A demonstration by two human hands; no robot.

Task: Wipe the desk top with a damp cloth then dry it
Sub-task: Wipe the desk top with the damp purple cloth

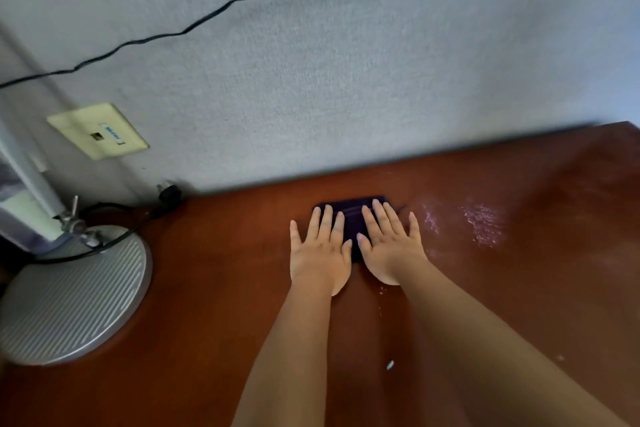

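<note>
Head view, single frame. Two hands lay side by side on one dark folded cloth [353, 218], near the back edge of the reddish-brown worktop [207, 288]. Left hand [320, 250]: fingers straight and spread, palm down, pressing the cloth's left part. Right hand [391, 244]: same posture, fingers straight and slightly fanned, flat on the cloth's right part. Thumbs nearly met over the middle. Neither hand curled round the fabric. Most of the cloth was covered by the hands; only its far edge and a strip between the thumbs showed, so its full outline could not be made out.

One wet, glistening patch [481, 224] lay on the worktop just right of the right hand, with fainter streaks nearer the cloth. Two small pale specks on the near worktop: one [390, 364] between the forearms, one [560, 357] further right; what they were was unclear.

One round ribbed grey base [76, 291] stood at the left, its upright cut off by the frame edge. One black cable [194, 26] ran across the grey wall [346, 80]. One cream wall plate [97, 130], label too blurred to read. One small dark plug-like item [169, 191] sat where the worktop met the wall.
</note>
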